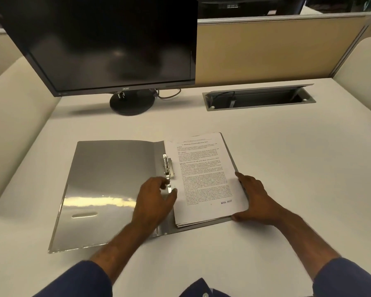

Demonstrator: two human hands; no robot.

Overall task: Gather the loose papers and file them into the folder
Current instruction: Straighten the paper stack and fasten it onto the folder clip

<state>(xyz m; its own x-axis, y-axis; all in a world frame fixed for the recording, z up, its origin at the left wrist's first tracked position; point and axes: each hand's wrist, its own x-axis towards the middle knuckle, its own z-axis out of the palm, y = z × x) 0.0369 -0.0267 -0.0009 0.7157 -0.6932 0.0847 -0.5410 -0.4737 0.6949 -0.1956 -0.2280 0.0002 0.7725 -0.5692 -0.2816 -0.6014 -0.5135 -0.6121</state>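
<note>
A grey folder (107, 185) lies open and flat on the white desk. A stack of printed papers (204, 174) rests on its right half, next to the metal spring clip (167, 168) at the spine. My left hand (154, 200) sits at the lower end of the clip, fingertips touching the metal; whether it grips the clip is unclear. My right hand (255, 198) holds the lower right corner of the paper stack, fingers along its right edge and thumb at the bottom edge.
A black monitor (107, 43) on a round stand (132, 101) is at the back left. A cable tray slot (259, 99) is set into the desk at the back right. A tan partition (276, 46) closes off the far side.
</note>
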